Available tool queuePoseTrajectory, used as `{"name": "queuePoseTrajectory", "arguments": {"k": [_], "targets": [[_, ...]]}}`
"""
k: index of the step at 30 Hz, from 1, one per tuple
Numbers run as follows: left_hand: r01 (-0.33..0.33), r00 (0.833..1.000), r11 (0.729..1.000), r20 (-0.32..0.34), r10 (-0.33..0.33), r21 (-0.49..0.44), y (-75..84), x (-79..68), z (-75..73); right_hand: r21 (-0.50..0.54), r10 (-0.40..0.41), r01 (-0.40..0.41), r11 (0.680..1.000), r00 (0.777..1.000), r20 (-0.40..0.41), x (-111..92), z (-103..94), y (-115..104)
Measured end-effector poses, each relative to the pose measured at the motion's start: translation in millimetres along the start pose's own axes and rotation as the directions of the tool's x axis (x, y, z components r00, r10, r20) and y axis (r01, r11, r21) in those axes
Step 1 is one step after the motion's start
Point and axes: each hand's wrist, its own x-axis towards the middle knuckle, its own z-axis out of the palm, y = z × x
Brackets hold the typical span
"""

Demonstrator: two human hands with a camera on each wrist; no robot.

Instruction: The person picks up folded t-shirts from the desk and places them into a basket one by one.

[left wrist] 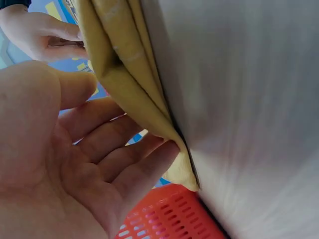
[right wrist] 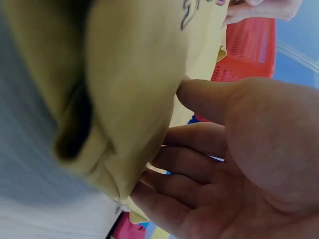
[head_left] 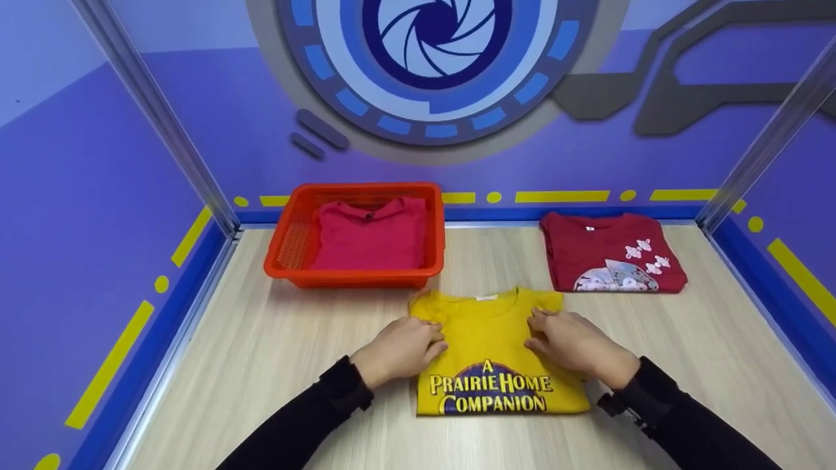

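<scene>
Head view: a folded yellow shirt (head_left: 499,356) is seen lying flat near the front middle of the worktop (head_left: 261,352), print upward, collar toward the back.
Left hand (head_left: 400,349): it is laid on the shirt's left edge, near the collar end.
Left fingers (left wrist: 119,164): in the left wrist view they are held nearly straight and slipped against the folded edge, thumb above; nothing is clamped, and the layers seem to be steadied rather than gripped.
Right hand (head_left: 571,346): it is laid on the shirt's right edge, mirroring the left.
Right fingers (right wrist: 184,184): in the right wrist view they are spread loosely under the folded edge with the thumb against the cloth; no firm pinch is shown.
Symmetry: both edges are met at the same height, so the folds are probably kept even.
Basket (head_left: 294,228): an orange basket is set at the back left of the worktop, just behind the shirt, with a folded red shirt (head_left: 369,232) inside.
Dark red shirt (head_left: 610,251): it is laid folded at the back right, apart from the hands.
</scene>
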Motion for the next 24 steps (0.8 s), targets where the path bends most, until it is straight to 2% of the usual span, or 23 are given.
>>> {"name": "queuePoseTrajectory", "arguments": {"k": [4, 7, 11, 16, 20, 24], "targets": [[-0.001, 1.000, 1.000, -0.031, 0.001, -0.010, -1.9, -3.7, -1.9, 0.017, -0.018, 0.019, 1.000, 0.999, -0.039, -7, 1.3, -1], [0.029, 0.999, 0.999, -0.036, -0.030, -0.036, -3.5, -1.5, -5.0, 0.043, -0.017, 0.019, 0.999, 0.998, -0.056, -8, 2.2, 1], [0.083, 0.996, 0.992, -0.013, -0.085, -0.090, -6.3, 1.1, -8.2, 0.070, -0.019, 0.021, 0.997, 0.999, -0.034, -5, 1.6, 5], [0.138, 0.990, 0.984, -0.015, -0.140, -0.111, -10.2, 1.8, -11.0, 0.146, -0.027, 0.028, 0.989, 1.000, -0.010, 3, -2.3, 11], [0.194, 0.979, 0.977, -0.040, -0.198, -0.091, -16.3, 6.2, -19.2, 0.208, -0.025, 0.041, 0.977, 0.997, -0.079, 12, -9.4, 21], [0.244, 0.961, 0.969, -0.127, -0.246, -0.033, -28.1, 12.9, -24.3, 0.194, -0.014, 0.048, 0.980, 0.985, -0.174, 24, -20.2, 27]]}}
